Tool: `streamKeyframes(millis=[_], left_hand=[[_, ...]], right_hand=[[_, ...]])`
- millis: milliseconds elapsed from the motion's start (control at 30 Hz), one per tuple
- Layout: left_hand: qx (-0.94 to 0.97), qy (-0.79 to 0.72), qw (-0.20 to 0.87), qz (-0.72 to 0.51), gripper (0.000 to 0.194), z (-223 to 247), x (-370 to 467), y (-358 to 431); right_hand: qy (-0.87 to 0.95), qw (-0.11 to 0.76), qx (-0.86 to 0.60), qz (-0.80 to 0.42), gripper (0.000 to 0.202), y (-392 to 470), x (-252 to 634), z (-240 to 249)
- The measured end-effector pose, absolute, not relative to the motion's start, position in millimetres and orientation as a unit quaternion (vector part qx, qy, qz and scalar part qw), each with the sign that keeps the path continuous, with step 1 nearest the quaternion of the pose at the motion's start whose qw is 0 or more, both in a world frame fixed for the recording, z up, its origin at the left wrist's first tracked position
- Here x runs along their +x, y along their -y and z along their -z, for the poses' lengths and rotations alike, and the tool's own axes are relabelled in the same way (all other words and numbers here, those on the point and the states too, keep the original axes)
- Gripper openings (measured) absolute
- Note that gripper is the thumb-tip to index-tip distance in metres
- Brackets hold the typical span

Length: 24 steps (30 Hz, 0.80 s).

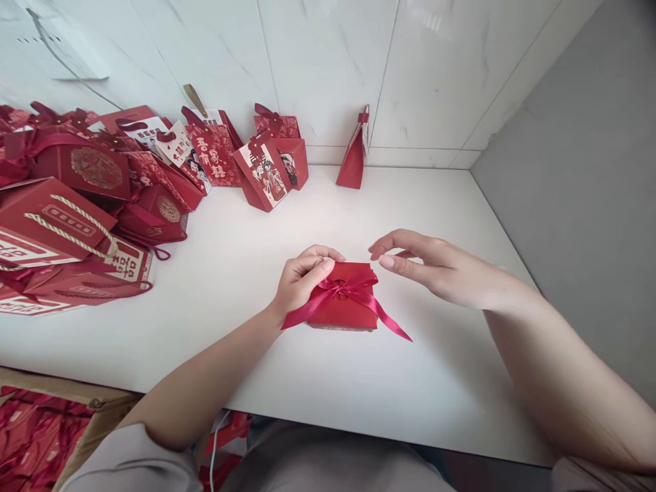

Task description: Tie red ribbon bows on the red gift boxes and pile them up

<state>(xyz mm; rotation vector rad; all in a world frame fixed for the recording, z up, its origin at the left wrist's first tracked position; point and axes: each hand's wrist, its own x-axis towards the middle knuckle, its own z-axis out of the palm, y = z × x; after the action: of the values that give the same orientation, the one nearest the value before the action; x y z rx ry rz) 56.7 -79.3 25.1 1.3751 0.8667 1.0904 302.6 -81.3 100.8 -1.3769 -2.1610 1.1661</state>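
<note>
A small red box point(348, 314) sits on the white table in front of me, with a bright pink-red ribbon point(359, 290) tied in a bow on its top. Two ribbon tails hang out, one to each side. My left hand point(307, 277) holds the box at its left back corner, thumb on top. My right hand point(425, 266) hovers just right of the box, apart from it, with thumb and fingers spread and nothing between them.
Many red gift boxes point(92, 171) are piled on the left of the white table point(246, 362). Smaller red boxes point(264, 174) and a narrow one point(352, 160) stand near the tiled wall. A carton point(102, 424) of red items is at lower left; a grey wall rises right.
</note>
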Motion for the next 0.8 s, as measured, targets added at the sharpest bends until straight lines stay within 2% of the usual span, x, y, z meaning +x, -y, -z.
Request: streamKeyframes(millis=[167,333,600,800], left_hand=[[0.630,-0.366,0.515,-0.452,0.040,-25.8,57.2,81.5],[0.666,-0.373,0.463,-0.451,0.044,-27.4,57.1,80.4],[0.760,-0.349,0.295,-0.462,0.041,-29.0,54.5,77.9],[0.776,-0.349,0.259,-0.456,0.041,-30.8,52.5,75.2]], right_hand=[[0.695,0.206,-0.394,-0.565,0.031,70.8,283.8,-75.2],[0.664,0.192,-0.292,-0.661,0.031,63.8,282.7,-60.0],[0.673,0.178,-0.310,-0.648,0.036,63.6,283.6,-58.9],[0.686,0.186,-0.320,-0.626,0.036,66.4,282.8,-60.8]])
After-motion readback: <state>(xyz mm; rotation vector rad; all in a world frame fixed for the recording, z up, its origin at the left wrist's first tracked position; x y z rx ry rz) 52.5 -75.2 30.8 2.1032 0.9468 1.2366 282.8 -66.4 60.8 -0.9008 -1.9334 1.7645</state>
